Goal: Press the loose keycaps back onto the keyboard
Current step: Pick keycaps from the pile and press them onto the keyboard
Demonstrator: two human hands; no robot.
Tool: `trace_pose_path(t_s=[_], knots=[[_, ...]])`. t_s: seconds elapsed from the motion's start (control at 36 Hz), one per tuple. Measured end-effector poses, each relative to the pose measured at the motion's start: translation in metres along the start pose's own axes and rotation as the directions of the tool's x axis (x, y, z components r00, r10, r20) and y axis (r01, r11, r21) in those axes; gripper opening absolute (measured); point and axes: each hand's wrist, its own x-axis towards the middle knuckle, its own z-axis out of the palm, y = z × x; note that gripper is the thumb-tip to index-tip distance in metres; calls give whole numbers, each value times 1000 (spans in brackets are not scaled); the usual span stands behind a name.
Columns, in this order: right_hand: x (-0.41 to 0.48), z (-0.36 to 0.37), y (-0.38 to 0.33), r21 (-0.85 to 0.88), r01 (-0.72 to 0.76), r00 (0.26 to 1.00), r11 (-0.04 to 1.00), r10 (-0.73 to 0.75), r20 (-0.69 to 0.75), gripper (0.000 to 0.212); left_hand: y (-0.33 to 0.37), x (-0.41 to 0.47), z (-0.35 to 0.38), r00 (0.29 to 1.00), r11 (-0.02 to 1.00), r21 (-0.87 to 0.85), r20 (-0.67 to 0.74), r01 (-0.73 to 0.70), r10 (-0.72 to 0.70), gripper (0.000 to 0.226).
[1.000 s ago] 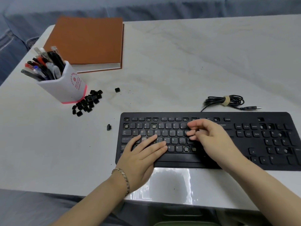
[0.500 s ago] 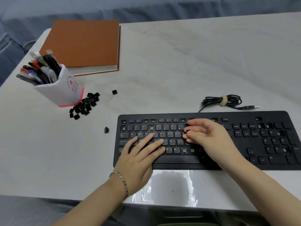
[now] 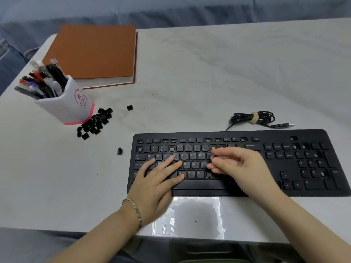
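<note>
The keyboard (image 3: 307, 188) and the keycaps (image 3: 95, 123) at 10 o'clock are matt black plastic. The bench (image 3: 209, 82) is smooth, pale and veined like stone, glossy at 6 o'clock. The book (image 3: 95, 52) has a matt brown cover and paper edges. The bracelet (image 3: 135, 211) looks like metal.

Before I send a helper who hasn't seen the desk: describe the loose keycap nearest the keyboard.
Find the black keyboard; just off its left end, level with the number row, a black keycap lies alone on the table. The other loose caps sit farther back: a pile by the pen cup and one stray near it.
</note>
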Motion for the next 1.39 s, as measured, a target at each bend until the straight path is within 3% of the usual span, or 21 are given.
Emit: trace_pose_path(t_s=[0.17, 0.31, 0.42, 0.64, 0.94, 1.39], knots=[[-8, -1, -4, 201, -50, 999, 978, 47, 21, 17, 4, 1, -3, 982, 978, -118, -49, 175, -182, 37], [-12, 4, -7, 319, -124, 992, 940, 108, 67, 16, 3, 2, 0, 922, 924, 24, -78, 381, -378, 46], [-15, 8, -14, 343, -125, 991, 931, 100, 89, 15, 2, 1, 4, 916, 913, 80, -79, 400, -394, 47], [-23, 13, -28, 301, -55, 998, 952, 40, 57, 26, 1, 0, 6, 917, 918, 63, -97, 393, -386, 47], [-25, 15, -24, 174, 199, 980, 965, -193, -50, 11, 1, 0, 5, 920, 920, 78, -114, 385, -376, 46], [-11, -24, 8, -96, 148, 985, 984, -156, -73, 21, 21, 26, -6, 881, 880, 51, -73, 472, -468, 45]])
